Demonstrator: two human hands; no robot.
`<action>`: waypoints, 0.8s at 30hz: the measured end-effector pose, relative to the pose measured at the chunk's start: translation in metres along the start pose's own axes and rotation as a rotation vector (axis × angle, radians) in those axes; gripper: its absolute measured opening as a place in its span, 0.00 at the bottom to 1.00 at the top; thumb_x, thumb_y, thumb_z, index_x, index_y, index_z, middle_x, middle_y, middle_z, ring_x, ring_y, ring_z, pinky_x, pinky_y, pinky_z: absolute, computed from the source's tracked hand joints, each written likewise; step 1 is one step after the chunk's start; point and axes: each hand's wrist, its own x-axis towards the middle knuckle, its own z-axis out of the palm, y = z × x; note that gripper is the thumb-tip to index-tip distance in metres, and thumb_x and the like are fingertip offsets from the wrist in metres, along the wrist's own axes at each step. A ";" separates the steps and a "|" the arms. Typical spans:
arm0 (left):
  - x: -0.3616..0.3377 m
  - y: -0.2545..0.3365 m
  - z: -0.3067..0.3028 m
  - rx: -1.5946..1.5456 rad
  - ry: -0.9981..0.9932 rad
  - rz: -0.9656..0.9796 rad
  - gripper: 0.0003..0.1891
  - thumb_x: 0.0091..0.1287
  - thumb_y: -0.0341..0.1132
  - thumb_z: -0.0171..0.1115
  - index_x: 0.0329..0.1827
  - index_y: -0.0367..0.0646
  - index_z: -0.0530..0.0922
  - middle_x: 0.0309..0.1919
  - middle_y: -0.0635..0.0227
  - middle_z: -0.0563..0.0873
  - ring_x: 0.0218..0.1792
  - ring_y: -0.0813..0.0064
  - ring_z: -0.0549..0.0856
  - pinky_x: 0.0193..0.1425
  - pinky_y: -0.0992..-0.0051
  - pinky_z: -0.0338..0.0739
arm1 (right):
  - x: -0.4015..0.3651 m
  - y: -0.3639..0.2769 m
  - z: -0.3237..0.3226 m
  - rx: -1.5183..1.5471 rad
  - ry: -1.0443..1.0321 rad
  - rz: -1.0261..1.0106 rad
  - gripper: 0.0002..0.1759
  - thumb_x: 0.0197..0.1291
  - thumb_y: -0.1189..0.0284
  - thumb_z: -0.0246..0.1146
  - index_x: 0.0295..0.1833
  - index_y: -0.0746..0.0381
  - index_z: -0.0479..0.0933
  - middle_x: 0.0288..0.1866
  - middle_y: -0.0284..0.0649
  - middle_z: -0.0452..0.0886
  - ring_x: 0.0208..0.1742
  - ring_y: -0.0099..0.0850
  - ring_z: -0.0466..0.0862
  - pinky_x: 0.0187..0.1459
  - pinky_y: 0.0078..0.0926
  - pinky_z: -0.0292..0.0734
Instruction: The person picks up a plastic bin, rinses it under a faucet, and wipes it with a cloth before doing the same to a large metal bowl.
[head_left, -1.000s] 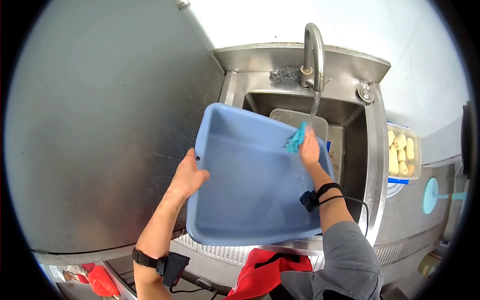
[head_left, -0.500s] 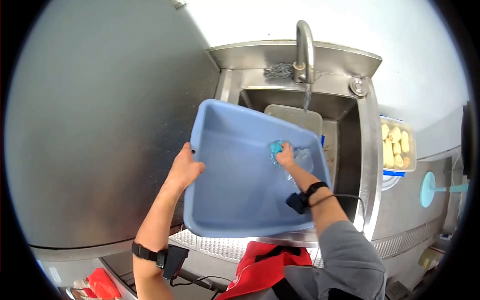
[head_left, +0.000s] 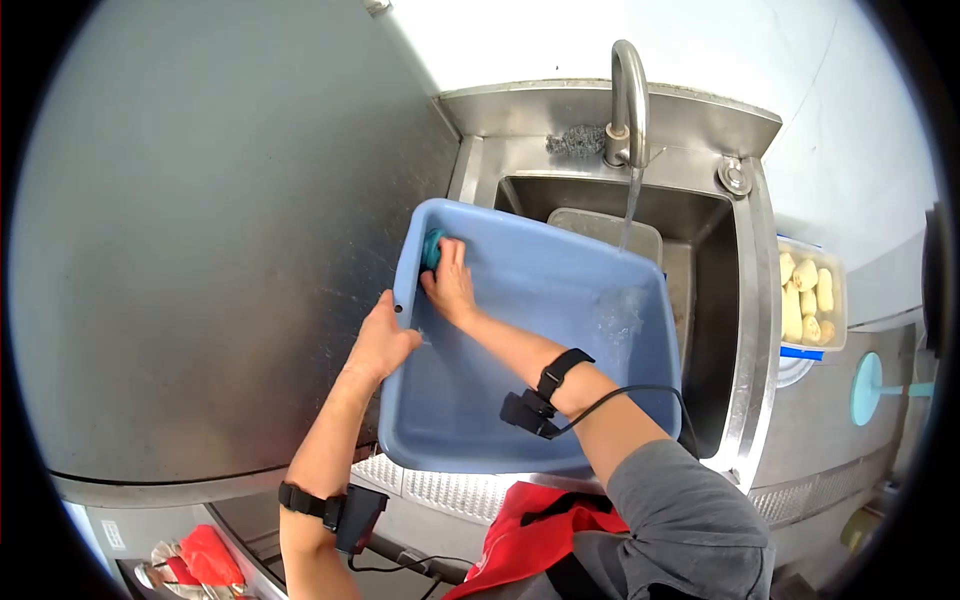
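A large light-blue plastic tub [head_left: 520,420] is tilted over the sink, with a little foamy water [head_left: 618,315] pooled in its right side. My left hand [head_left: 383,338] is closed round the tub's left rim, near a small hole, thumb on the inside. Inside the tub, my right hand [head_left: 452,285] presses a teal scrubber [head_left: 432,250] against the wall at the far left corner. The fingers partly cover the scrubber. From the faucet [head_left: 628,100] a stream of water [head_left: 631,208] runs down at the tub's far right rim.
Under the tub lies a steel sink [head_left: 715,300] with a translucent container [head_left: 610,226] in it. Steel wool [head_left: 576,141] and a drain strainer [head_left: 734,177] sit on the ledge. A box of peeled pale vegetables [head_left: 812,300] stands to the right. A metal panel [head_left: 230,250] rises at left.
My right hand has moved the teal scrubber from the tub's right side across to its far left corner. My left hand keeps its hold on the rim. The view has shifted slightly.
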 end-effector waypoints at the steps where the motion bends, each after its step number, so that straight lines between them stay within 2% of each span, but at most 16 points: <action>1: -0.003 0.000 0.001 -0.025 0.000 -0.011 0.27 0.46 0.24 0.57 0.54 0.29 0.68 0.44 0.46 0.81 0.48 0.52 0.81 0.54 0.67 0.73 | -0.004 0.005 -0.002 -0.172 -0.116 -0.023 0.28 0.47 0.77 0.61 0.57 0.60 0.63 0.54 0.45 0.65 0.55 0.49 0.69 0.51 0.48 0.66; 4: 0.000 -0.009 0.003 -0.080 0.000 -0.015 0.26 0.46 0.24 0.57 0.53 0.29 0.69 0.44 0.46 0.81 0.48 0.54 0.81 0.54 0.67 0.73 | -0.018 0.018 -0.030 -0.495 -0.378 -0.326 0.27 0.42 0.79 0.62 0.52 0.56 0.67 0.51 0.41 0.67 0.54 0.44 0.68 0.52 0.43 0.65; 5: -0.001 -0.009 0.004 -0.143 0.001 -0.011 0.26 0.46 0.24 0.57 0.54 0.29 0.69 0.44 0.46 0.81 0.49 0.56 0.81 0.55 0.69 0.72 | -0.025 0.026 -0.042 -0.516 -0.469 -0.290 0.24 0.45 0.79 0.61 0.51 0.53 0.70 0.53 0.40 0.67 0.56 0.39 0.67 0.53 0.41 0.64; 7: -0.002 -0.016 0.005 -0.167 0.002 -0.003 0.27 0.46 0.24 0.57 0.54 0.28 0.69 0.44 0.47 0.81 0.49 0.57 0.81 0.55 0.69 0.72 | -0.047 0.060 -0.090 -0.572 -0.548 -0.385 0.25 0.45 0.79 0.60 0.52 0.52 0.69 0.52 0.39 0.67 0.56 0.40 0.67 0.53 0.42 0.64; 9: 0.003 -0.032 0.012 -0.251 0.046 0.039 0.26 0.46 0.22 0.56 0.54 0.29 0.69 0.44 0.49 0.81 0.49 0.59 0.81 0.55 0.70 0.72 | -0.069 0.107 -0.143 -0.714 -0.564 -0.276 0.24 0.46 0.79 0.60 0.51 0.52 0.70 0.53 0.38 0.67 0.57 0.40 0.67 0.54 0.40 0.65; 10: 0.004 -0.030 0.009 -0.183 0.013 0.014 0.29 0.46 0.22 0.55 0.57 0.28 0.68 0.47 0.49 0.81 0.51 0.59 0.80 0.57 0.72 0.71 | -0.074 0.128 -0.170 -0.801 -0.595 -0.231 0.25 0.46 0.79 0.60 0.52 0.52 0.69 0.53 0.39 0.67 0.57 0.40 0.68 0.54 0.40 0.66; 13: -0.004 0.002 0.002 -0.203 -0.056 -0.047 0.31 0.45 0.21 0.54 0.59 0.25 0.66 0.49 0.46 0.79 0.53 0.59 0.79 0.58 0.72 0.70 | -0.075 0.172 -0.236 -1.028 -0.683 -0.069 0.29 0.45 0.78 0.62 0.56 0.54 0.64 0.57 0.43 0.65 0.57 0.45 0.70 0.55 0.43 0.69; 16: 0.002 -0.011 0.008 -0.132 0.010 -0.010 0.31 0.46 0.22 0.54 0.59 0.25 0.65 0.50 0.46 0.79 0.54 0.58 0.78 0.59 0.71 0.69 | -0.070 0.216 -0.241 -0.906 -0.379 0.454 0.33 0.47 0.76 0.63 0.60 0.55 0.60 0.59 0.47 0.66 0.56 0.49 0.72 0.55 0.45 0.70; 19: -0.001 0.004 0.003 -0.166 -0.080 -0.035 0.35 0.47 0.23 0.54 0.63 0.24 0.61 0.53 0.44 0.77 0.58 0.56 0.76 0.62 0.72 0.66 | -0.063 0.221 -0.197 -0.703 0.087 0.800 0.28 0.50 0.71 0.63 0.58 0.55 0.64 0.54 0.45 0.69 0.56 0.46 0.72 0.52 0.43 0.71; 21: 0.007 -0.011 0.005 -0.125 -0.047 -0.012 0.35 0.47 0.23 0.54 0.64 0.24 0.60 0.54 0.44 0.77 0.58 0.56 0.75 0.63 0.72 0.66 | -0.052 0.243 -0.176 -0.108 -0.135 0.437 0.26 0.45 0.71 0.67 0.53 0.58 0.69 0.53 0.46 0.70 0.54 0.45 0.73 0.54 0.39 0.70; 22: 0.007 -0.017 0.007 -0.116 -0.026 -0.008 0.36 0.47 0.23 0.53 0.64 0.24 0.60 0.54 0.44 0.76 0.58 0.55 0.75 0.63 0.72 0.65 | -0.041 0.205 -0.165 -0.046 -0.023 0.250 0.24 0.44 0.73 0.67 0.50 0.59 0.71 0.53 0.46 0.70 0.53 0.45 0.73 0.55 0.39 0.69; 23: 0.004 -0.009 0.007 -0.080 0.006 -0.014 0.35 0.47 0.23 0.53 0.63 0.24 0.61 0.53 0.45 0.77 0.57 0.57 0.76 0.62 0.72 0.66 | -0.029 0.138 -0.150 0.018 0.093 0.070 0.22 0.43 0.76 0.66 0.47 0.60 0.73 0.53 0.47 0.69 0.52 0.45 0.73 0.55 0.38 0.69; 24: 0.000 0.000 0.005 -0.089 -0.001 -0.032 0.34 0.47 0.23 0.54 0.63 0.24 0.61 0.53 0.45 0.77 0.57 0.57 0.76 0.62 0.73 0.66 | -0.015 0.095 -0.140 0.077 0.125 -0.082 0.24 0.42 0.78 0.66 0.50 0.59 0.72 0.55 0.47 0.68 0.54 0.46 0.72 0.54 0.37 0.69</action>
